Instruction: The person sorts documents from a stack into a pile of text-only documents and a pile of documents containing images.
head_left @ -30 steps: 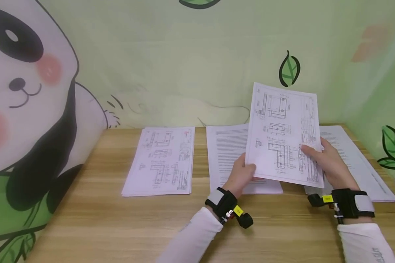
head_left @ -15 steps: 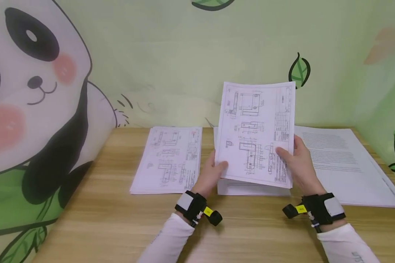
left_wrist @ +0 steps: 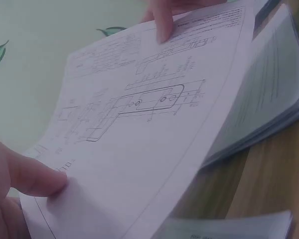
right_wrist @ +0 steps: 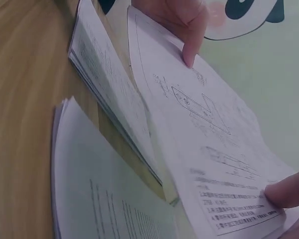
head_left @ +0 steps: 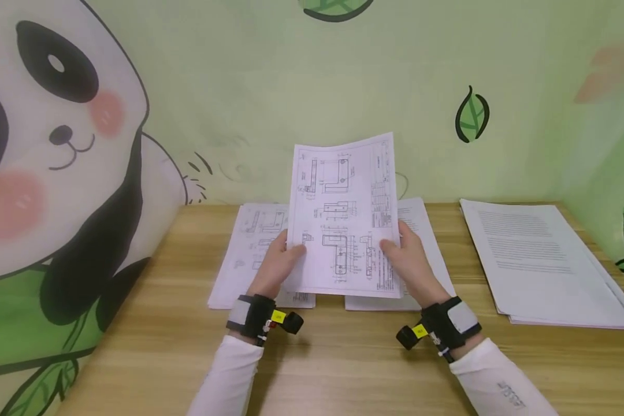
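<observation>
A sheet of paper [head_left: 338, 248] printed with a technical drawing is held up off the table, slightly bowed, between both hands. My left hand [head_left: 277, 263] pinches its left edge, thumb on the printed face. On the opposite edge, my right hand [head_left: 412, 263] grips it the same way; both sets of fingers are mostly hidden behind the sheet. In the left wrist view the left thumb [left_wrist: 40, 177] presses near the sheet's corner. The sheet overlaps a stack of drawings [head_left: 234, 283] on the left and a stack of text pages [head_left: 429, 248] in the middle.
A third stack, of text pages [head_left: 530, 289], lies at the right of the wooden table [head_left: 338, 370]. Behind the table hangs a green backdrop [head_left: 291, 75] with a printed panda and leaves. Each wrist wears a black strap with a small camera.
Both hands have carried the drawing sheet leftward, from over the middle and right stacks to between the left and middle ones. The right stack is now uncovered. The head view has shifted slightly.
</observation>
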`<state>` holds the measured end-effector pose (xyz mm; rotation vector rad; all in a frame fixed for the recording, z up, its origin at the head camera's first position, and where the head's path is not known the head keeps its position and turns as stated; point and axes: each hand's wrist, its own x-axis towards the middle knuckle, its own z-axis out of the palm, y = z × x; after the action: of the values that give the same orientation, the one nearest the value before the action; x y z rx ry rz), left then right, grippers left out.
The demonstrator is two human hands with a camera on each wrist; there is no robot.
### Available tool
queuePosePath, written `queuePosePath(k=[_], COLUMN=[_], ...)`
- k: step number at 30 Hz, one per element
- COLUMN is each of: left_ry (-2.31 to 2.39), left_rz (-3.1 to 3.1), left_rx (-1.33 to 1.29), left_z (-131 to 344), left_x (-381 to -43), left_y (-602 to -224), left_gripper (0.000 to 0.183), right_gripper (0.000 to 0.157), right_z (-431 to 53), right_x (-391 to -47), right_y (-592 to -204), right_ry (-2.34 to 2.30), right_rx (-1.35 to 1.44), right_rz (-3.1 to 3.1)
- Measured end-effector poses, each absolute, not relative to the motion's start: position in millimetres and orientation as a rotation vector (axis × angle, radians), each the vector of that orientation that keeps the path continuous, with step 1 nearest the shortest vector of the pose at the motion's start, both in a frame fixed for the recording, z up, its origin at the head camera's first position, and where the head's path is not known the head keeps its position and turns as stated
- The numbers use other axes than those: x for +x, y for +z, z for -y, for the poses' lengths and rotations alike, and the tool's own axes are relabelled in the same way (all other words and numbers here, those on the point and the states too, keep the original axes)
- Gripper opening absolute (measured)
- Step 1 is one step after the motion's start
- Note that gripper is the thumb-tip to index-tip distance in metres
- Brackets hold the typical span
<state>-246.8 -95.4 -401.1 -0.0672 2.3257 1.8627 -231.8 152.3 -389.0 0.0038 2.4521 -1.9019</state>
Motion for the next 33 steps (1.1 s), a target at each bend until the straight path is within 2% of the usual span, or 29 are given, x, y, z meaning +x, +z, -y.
queuePosePath(k=[11,16,33], left_ry=[1.615,1.536,1.473], left_rz=[-2.537,-2.533,-2.521], left_rx=[-0.159,-0.211,-0.396], left_z=[170.0,194.1,232.1], left_x=[-252.3,-251.0,-247.5], left_y=[-402.9,-400.1,-423.6], left_gripper=[0.048,0.052,0.049], right_gripper=[0.049,0.053,0.06], right_z=[-89.5,-64.9,-26.7], right_x=[-247.2,-253.8,-264.2], right_y=[-400.8,-409.5,-441.8], right_ry=[-1.869,-1.778,-1.658], right_rx=[-0.06,-0.026,0.054], right_rz=[-2.348,-2.399,-2.505])
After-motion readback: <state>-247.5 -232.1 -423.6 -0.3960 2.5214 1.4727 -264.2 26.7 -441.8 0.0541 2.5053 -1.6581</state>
